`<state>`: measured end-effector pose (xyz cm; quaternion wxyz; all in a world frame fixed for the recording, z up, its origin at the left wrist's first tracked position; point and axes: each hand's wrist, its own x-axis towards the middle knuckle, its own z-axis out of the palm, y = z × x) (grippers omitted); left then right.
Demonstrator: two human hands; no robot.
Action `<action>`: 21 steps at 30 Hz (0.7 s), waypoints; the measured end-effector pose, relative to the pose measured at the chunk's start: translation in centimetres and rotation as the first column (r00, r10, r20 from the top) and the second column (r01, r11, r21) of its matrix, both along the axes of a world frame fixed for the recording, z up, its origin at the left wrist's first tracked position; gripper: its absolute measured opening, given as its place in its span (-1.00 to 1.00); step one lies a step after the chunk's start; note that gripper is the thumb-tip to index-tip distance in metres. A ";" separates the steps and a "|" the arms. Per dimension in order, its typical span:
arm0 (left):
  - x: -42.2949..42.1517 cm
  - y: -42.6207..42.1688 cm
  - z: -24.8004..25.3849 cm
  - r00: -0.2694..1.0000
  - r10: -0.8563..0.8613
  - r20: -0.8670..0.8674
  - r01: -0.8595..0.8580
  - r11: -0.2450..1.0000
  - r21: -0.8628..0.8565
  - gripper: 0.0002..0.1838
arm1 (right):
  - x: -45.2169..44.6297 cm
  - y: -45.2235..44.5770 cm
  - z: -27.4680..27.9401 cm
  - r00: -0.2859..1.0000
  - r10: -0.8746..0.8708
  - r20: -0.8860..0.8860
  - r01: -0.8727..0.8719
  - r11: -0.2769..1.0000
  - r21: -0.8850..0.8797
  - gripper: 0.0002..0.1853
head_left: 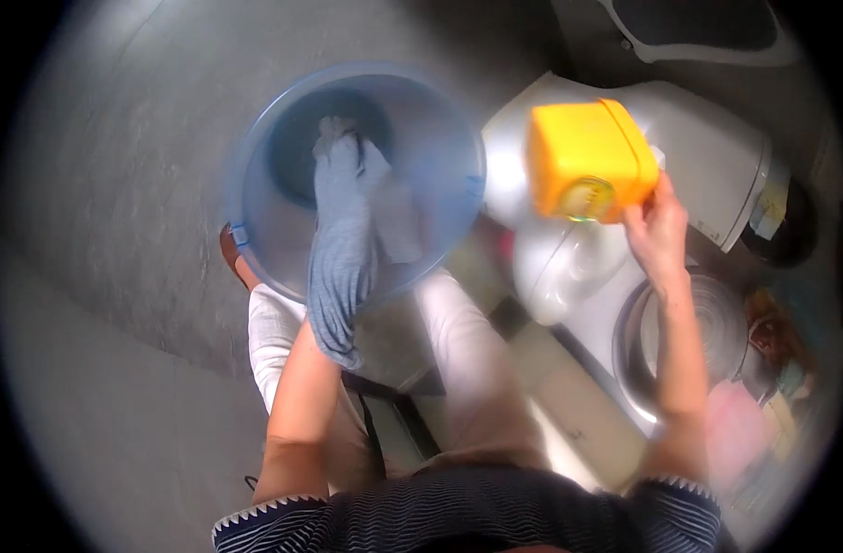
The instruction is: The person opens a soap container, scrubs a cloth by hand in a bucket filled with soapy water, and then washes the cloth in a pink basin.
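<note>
A grey-blue cloth garment (pixel 343 203) covers my left hand and part of the forearm, hanging over and into a large blue plastic tub (pixel 431 157). The fingers of that hand are hidden by the fabric. Up and to the right, my right hand (pixel 658 226) is closed on a yellow plastic container (pixel 583 152) by its right end. The container is tilted on its side, with a green and yellow label on its lower face. It is held apart from the tub, above white plastic items.
A white jug-like container (pixel 569 267) stands right of the tub, below the yellow one. Further right are a pale box-shaped appliance (pixel 712 147), a round metal basin (pixel 693 332) and a pink item (pixel 739 424). Grey floor (pixel 136 184) extends on the left.
</note>
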<state>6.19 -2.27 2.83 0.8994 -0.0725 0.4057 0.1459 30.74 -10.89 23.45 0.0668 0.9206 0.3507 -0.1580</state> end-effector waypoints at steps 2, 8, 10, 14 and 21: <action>0.1 0.0 0.2 1.000 0.016 -0.024 -0.017 0.999 -0.038 -0.59 | -1.8 2.8 -2.3 0.990 0.055 -0.132 -0.041 0.994 0.105 -0.73; -4.3 0.0 -2.2 0.912 -0.232 -0.338 0.406 0.620 0.672 -0.64 | -7.8 6.2 -9.0 0.910 0.318 -0.267 -0.341 0.939 -0.044 -0.72; -6.1 -0.6 -5.5 0.869 -0.222 -0.442 0.492 0.484 0.724 -0.64 | -9.5 7.3 -10.5 0.907 0.307 -0.287 -0.345 0.934 -0.090 -0.74; -5.0 -0.8 -3.6 0.915 -0.088 -0.395 0.366 0.596 0.715 -0.64 | -12.2 7.8 -12.3 0.912 0.276 -0.303 -0.328 0.935 -0.135 -0.77; -4.4 0.5 -0.5 0.914 -0.054 -0.401 0.371 0.509 0.777 -0.63 | -13.5 6.6 -12.6 0.911 0.273 -0.308 -0.335 0.927 -0.169 -0.79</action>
